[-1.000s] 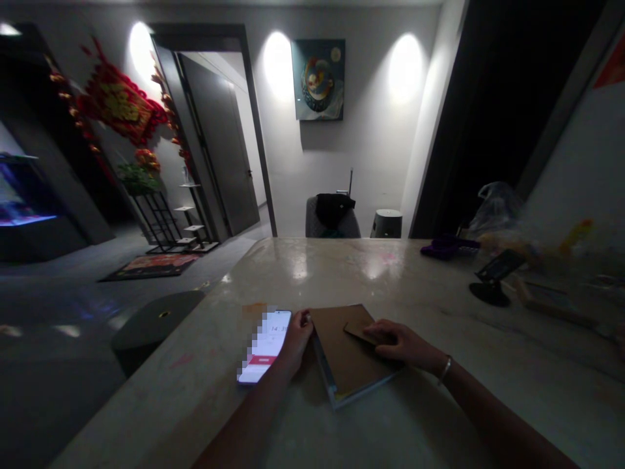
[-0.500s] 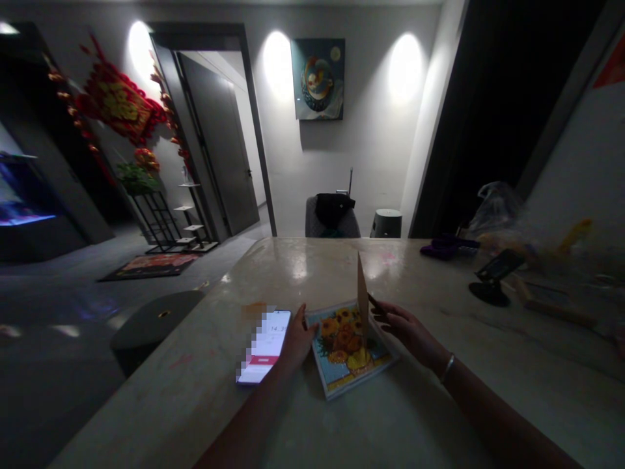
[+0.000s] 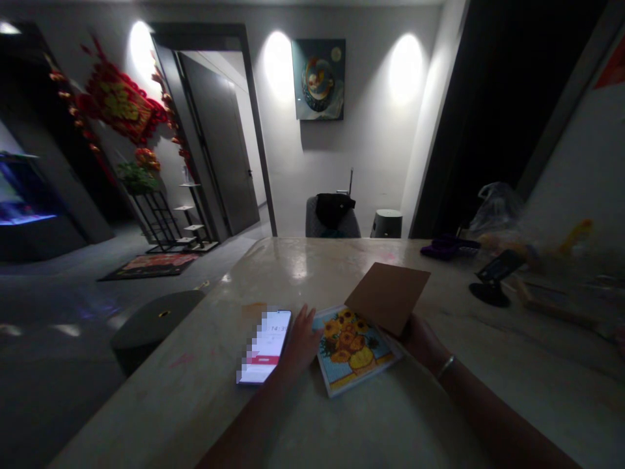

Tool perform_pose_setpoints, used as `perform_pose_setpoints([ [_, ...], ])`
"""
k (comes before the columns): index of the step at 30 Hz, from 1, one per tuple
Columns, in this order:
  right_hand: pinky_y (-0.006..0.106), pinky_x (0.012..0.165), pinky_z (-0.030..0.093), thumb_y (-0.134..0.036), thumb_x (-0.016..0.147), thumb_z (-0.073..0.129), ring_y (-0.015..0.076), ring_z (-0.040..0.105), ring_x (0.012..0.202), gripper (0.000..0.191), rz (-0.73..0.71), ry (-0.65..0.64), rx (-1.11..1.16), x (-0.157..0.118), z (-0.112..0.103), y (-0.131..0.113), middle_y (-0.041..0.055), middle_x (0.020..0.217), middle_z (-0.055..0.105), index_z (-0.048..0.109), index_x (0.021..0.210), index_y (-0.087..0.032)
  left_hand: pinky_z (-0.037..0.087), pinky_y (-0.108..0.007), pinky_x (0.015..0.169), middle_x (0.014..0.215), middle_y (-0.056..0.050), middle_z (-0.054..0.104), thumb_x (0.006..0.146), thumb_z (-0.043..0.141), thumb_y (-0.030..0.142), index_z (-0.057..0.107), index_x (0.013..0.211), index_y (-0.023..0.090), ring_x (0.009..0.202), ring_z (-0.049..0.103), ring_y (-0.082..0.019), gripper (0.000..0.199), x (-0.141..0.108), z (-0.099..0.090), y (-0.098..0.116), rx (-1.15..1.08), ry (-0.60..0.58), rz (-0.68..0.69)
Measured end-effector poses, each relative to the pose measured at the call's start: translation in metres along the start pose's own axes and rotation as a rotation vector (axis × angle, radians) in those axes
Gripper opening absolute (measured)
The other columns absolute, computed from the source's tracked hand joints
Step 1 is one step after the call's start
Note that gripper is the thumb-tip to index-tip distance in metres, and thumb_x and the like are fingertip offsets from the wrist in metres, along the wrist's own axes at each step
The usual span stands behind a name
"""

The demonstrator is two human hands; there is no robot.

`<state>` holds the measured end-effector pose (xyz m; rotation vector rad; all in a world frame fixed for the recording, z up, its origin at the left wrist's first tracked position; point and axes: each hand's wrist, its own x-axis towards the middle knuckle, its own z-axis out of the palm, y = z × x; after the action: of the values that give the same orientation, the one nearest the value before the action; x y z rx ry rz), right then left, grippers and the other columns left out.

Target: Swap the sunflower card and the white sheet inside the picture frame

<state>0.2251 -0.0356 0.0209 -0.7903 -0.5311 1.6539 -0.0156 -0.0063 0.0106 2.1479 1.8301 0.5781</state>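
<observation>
Two bare hands at a sunflower picture (image 3: pixel 344 339) lying face up on a pale tabletop (image 3: pixel 351 433). The left hand (image 3: pixel 299 345), the nearer to the picture, rests at its left edge: fingers extended and loose, thumb at the border, no grasp visible. A phone (image 3: pixel 268 345) lies left of the picture, beyond that hand. The right hand (image 3: pixel 422 342), just right of the picture, grasps a brown board (image 3: pixel 389 296) by its near right corner; the fingertips are hidden. From these fingers the board extends away and leftward, tilted, overlapping the picture's far right corner in view; contact cannot be told. Neither piece shows a clear long axis.
</observation>
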Motion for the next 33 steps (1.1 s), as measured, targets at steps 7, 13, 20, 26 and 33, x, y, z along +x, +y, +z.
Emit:
perform_pose_setpoints([
  [7, 0.031, 0.07, 0.053, -0.012, 0.065, 0.049, 0.018, 0.063, 0.074, 0.017, -0.267, 0.32, -0.17, 0.025, -0.035, 0.006, 0.001, 0.071, 0.069, 0.059, 0.074, -0.021, 0.027, -0.037, 0.099, 0.129, -0.015, 0.041, 0.077, 0.047, 0.025, 0.043, 0.12, 0.01, 0.121, 0.033, -0.025, 0.047, -0.006, 0.0, -0.001, 0.128, 0.104, 0.018],
  [13, 0.034, 0.063, 0.052, -0.018, 0.058, 0.048, 0.023, 0.062, 0.075, 0.02, -0.387, 0.554, -0.425, 0.033, -0.061, 0.01, 0.0031, 0.068, 0.067, 0.058, 0.076, -0.021, 0.035, -0.033, 0.088, 0.108, -0.012, 0.051, 0.076, 0.049, 0.029, 0.046, 0.116, 0.012, 0.104, 0.046, -0.022, 0.044, -0.011, -0.009, 0.004, 0.144, 0.098, -0.011],
  [20, 0.034, 0.069, 0.047, -0.015, 0.052, 0.047, 0.0233, 0.058, 0.087, 0.045, -0.599, 0.79, -0.589, 0.032, -0.071, -0.005, 0.006, 0.091, 0.065, 0.052, 0.097, -0.02, 0.036, -0.031, 0.084, 0.102, -0.012, 0.053, 0.077, 0.047, 0.025, 0.049, 0.111, 0.013, 0.098, 0.048, -0.021, 0.037, -0.013, -0.01, 0.005, 0.126, 0.036, 0.027],
  [26, 0.034, 0.078, 0.044, -0.017, 0.055, 0.045, 0.0221, 0.056, 0.09, 0.047, -0.708, 0.926, -0.7, 0.027, -0.068, -0.012, 0.0095, 0.101, 0.06, 0.049, 0.102, -0.017, 0.035, -0.029, 0.087, 0.105, -0.013, 0.054, 0.077, 0.047, 0.024, 0.049, 0.113, 0.008, 0.1, 0.048, -0.021, 0.039, -0.01, -0.007, 0.003, 0.109, 0.048, 0.033],
  [33, 0.037, 0.081, 0.041, -0.02, 0.061, 0.044, 0.0224, 0.055, 0.087, 0.03, -0.784, 0.843, -0.861, 0.018, -0.05, -0.013, 0.0087, 0.092, 0.06, 0.055, 0.088, -0.016, 0.031, -0.03, 0.095, 0.114, -0.011, 0.054, 0.079, 0.045, 0.023, 0.05, 0.112, 0.01, 0.108, 0.046, -0.02, 0.037, -0.005, -0.003, 0.0, 0.086, 0.055, 0.096],
])
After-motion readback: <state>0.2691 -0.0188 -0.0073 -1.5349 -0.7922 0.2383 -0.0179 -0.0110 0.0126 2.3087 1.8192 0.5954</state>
